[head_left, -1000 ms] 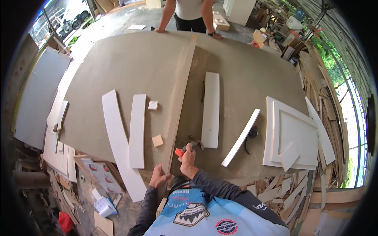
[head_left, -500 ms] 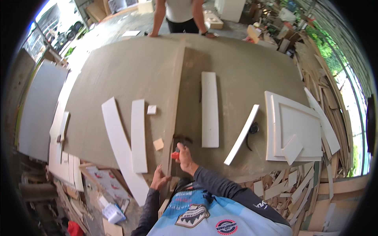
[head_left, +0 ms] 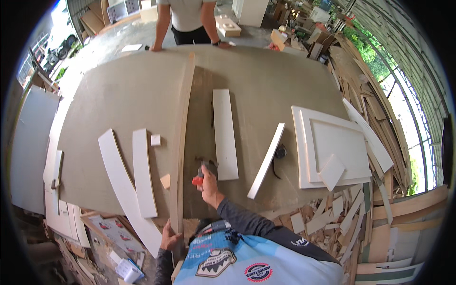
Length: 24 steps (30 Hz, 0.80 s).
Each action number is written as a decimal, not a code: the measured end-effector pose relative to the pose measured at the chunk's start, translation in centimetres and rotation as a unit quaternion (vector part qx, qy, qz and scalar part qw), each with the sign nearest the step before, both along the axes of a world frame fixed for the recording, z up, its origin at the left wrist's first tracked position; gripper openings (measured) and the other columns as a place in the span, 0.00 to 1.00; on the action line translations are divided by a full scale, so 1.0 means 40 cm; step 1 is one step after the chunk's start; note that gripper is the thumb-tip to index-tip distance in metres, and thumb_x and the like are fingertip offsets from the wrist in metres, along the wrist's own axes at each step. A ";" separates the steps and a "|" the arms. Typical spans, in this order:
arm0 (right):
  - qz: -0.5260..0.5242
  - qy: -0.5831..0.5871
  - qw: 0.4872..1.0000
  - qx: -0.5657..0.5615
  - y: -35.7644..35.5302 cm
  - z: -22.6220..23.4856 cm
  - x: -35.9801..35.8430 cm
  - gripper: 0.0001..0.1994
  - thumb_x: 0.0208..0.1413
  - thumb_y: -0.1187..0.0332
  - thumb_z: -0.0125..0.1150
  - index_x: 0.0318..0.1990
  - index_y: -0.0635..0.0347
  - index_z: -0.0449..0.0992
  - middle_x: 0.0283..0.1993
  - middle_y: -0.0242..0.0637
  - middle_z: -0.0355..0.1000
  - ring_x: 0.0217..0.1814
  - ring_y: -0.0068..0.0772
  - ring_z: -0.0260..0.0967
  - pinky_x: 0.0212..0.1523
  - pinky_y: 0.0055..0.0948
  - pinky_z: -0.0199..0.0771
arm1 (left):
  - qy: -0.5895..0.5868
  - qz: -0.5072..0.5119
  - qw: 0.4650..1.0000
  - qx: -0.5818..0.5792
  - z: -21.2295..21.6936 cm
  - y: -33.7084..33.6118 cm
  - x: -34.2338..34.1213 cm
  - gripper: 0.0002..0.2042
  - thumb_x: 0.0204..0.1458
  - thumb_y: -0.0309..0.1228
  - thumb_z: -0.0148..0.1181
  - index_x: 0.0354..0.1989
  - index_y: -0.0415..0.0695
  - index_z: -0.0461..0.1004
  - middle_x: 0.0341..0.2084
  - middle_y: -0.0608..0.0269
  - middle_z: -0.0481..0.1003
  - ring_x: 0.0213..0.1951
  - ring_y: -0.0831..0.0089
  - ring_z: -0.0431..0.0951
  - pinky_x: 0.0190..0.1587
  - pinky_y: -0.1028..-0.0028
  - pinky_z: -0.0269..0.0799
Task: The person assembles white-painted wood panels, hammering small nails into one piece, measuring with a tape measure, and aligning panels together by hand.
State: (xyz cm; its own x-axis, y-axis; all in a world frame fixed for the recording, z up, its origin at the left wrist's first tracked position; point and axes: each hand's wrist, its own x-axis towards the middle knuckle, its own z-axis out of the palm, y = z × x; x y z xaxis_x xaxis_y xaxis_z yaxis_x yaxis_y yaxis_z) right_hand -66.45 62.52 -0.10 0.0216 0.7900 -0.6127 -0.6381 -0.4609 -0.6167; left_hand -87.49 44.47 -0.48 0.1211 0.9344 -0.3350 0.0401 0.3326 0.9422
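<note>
A long narrow wooden strip (head_left: pixel 183 118) runs across the tabletop, away from me. My left hand (head_left: pixel 168 237) is at its near end, thumb against the wood and fingers along its left side. Just right of the strip, my right hand (head_left: pixel 209 185) is closed round a dark hand tool with a red end (head_left: pixel 197 181). Its exact kind is unclear, and my fingers hide part of it. A gap shows between tool and strip. Beyond the tool lies a white board (head_left: pixel 225 135). A small pale wood block (head_left: pixel 165 181) sits left of the strip.
The big brown tabletop (head_left: pixel 266 80) also carries two white strips (head_left: pixel 145 173), a small white block (head_left: pixel 156 140), a thin white strip (head_left: pixel 266 161), a black tape measure (head_left: pixel 280 151) and a white framed panel (head_left: pixel 327 142). Another person (head_left: pixel 187 21) leans on the far edge. Wood offcuts (head_left: pixel 332 213) lie nearby.
My right hand has drawn the tool away from the wooden strip, to the right. My left hand stays at the strip's near end. The whole scene has shifted left in view.
</note>
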 end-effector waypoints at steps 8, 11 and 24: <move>-0.003 0.007 1.000 0.014 0.067 -0.022 0.057 0.16 0.63 0.47 0.53 0.36 0.48 0.69 0.26 0.26 0.65 0.22 0.21 0.63 0.15 0.21 0.49 | 0.060 -0.025 0.998 -0.015 0.050 -0.089 0.004 0.39 0.28 0.22 0.62 0.59 0.32 0.65 0.56 0.51 0.67 0.62 0.59 0.65 0.65 0.70 0.56; -0.020 -0.004 1.000 -0.012 0.120 -0.011 0.045 0.15 0.64 0.48 0.53 0.38 0.49 0.69 0.27 0.26 0.63 0.22 0.20 0.61 0.15 0.21 0.47 | 0.032 -0.010 0.999 -0.039 -0.010 -0.155 -0.021 0.39 0.29 0.21 0.63 0.60 0.33 0.63 0.57 0.51 0.66 0.62 0.59 0.64 0.65 0.70 0.55; -0.175 -0.166 0.967 0.076 0.427 -0.058 0.060 0.16 0.64 0.52 0.53 0.33 0.55 0.68 0.24 0.28 0.62 0.18 0.23 0.59 0.12 0.27 0.49 | -0.018 -0.038 0.995 -0.087 0.042 -0.287 -0.052 0.43 0.31 0.14 0.62 0.66 0.35 0.60 0.66 0.53 0.55 0.67 0.61 0.55 0.70 0.68 0.45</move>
